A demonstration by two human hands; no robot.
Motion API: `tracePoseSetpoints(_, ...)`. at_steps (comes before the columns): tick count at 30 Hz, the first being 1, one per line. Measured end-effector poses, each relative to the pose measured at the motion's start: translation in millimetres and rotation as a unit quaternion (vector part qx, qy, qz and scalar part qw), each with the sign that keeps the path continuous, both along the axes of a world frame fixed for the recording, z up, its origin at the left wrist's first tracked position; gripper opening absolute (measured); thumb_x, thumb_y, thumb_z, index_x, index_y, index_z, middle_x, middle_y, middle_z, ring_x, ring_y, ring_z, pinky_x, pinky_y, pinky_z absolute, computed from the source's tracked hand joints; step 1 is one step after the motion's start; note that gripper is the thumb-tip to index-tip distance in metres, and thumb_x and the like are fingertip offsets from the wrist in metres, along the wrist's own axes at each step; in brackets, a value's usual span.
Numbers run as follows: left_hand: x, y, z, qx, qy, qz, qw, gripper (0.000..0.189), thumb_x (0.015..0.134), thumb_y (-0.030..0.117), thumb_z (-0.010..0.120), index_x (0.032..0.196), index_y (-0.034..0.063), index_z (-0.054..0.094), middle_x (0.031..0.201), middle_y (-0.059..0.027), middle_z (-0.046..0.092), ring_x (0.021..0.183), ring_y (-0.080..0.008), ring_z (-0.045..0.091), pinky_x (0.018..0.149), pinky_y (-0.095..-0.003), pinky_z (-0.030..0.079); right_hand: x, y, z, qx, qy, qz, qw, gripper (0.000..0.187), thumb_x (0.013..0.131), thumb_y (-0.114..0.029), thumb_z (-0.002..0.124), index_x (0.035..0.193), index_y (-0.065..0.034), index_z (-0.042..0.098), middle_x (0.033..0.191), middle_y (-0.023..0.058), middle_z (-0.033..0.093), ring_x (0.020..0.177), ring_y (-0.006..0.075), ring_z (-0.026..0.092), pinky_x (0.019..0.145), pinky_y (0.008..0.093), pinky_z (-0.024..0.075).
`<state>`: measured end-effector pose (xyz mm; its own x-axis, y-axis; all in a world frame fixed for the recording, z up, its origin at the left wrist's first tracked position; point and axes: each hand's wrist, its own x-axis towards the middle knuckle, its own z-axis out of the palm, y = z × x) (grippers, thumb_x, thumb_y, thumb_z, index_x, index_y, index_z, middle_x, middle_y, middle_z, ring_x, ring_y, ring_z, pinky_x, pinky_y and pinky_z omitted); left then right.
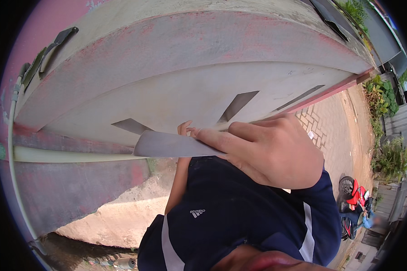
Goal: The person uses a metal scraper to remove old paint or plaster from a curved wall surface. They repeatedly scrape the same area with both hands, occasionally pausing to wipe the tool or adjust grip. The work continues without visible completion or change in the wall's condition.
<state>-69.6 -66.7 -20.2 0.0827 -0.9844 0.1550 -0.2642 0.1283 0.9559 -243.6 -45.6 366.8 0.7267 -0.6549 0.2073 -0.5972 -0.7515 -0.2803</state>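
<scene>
My right hand (268, 149) is closed around a flat grey metal scraper blade (169, 144), which looks like a putty knife. The blade flares toward its left end, and its handle is hidden in my fist. One finger lies along the blade. Partly behind the blade is my left hand (185, 128), with its fingers bent; whether it holds anything is unclear. Both hands are close to a pale wall panel (176, 91). The panel has slanted dark slots, one slot (239, 103) just above my right hand and another slot (130, 125) left of the blade.
A worn grey-pink ledge (203, 37) runs above the panel. A pale pipe (12, 135) goes down the left side. To the right are a paved path (313, 125), plants (380, 95), a red motorcycle (357, 194) and a person (366, 220) beside it.
</scene>
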Motion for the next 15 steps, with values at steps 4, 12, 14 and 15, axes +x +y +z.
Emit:
tracePoseSetpoints(4,18,-8,36,-0.032,-0.016,0.162,0.986,0.062,0.092,0.013,0.058,0.147,0.0036,0.030,0.144,-0.0217,0.024,0.132,-0.0343,0.034,0.104,-0.0439,0.035,-45,-29,15,-0.139,-0.192,-0.249,0.939,0.024,0.097,-0.017,0.060,0.107,0.0040,0.064,0.069,0.0052,0.056,0.058,0.0103,0.051,0.053,0.0256,0.0391)
tracePoseSetpoints(12,16,-52,52,-0.168,-0.253,0.158,0.940,0.091,0.092,0.034,0.058,0.152,-0.0043,0.001,0.150,-0.0378,-0.022,0.140,-0.0554,-0.016,0.110,-0.0663,-0.004,-52,-46,32,-0.227,-0.065,-0.221,0.946,0.019,0.087,-0.004,0.064,0.106,-0.0032,0.067,0.091,0.0123,0.058,0.072,0.0281,0.058,0.067,0.0360,0.0456)
tracePoseSetpoints(14,15,-68,36,-0.179,-0.250,0.157,0.938,0.097,0.093,0.040,0.057,0.151,-0.0034,-0.007,0.144,-0.0427,-0.028,0.134,-0.0613,-0.023,0.104,-0.0718,-0.008,-46,-20,27,-0.122,-0.015,-0.178,0.976,0.024,0.079,-0.004,0.067,0.101,-0.0104,0.070,0.091,0.0065,0.059,0.062,0.0192,0.057,0.053,0.0334,0.0426)
tracePoseSetpoints(15,15,-75,27,-0.176,-0.252,0.158,0.938,0.101,0.093,0.043,0.057,0.151,-0.0030,-0.011,0.141,-0.0451,-0.031,0.131,-0.0642,-0.027,0.101,-0.0746,-0.010,-48,-16,22,-0.089,0.007,-0.115,0.989,0.026,0.074,-0.004,0.068,0.099,-0.0131,0.071,0.091,0.0037,0.059,0.059,0.0174,0.057,0.050,0.0330,0.0414)
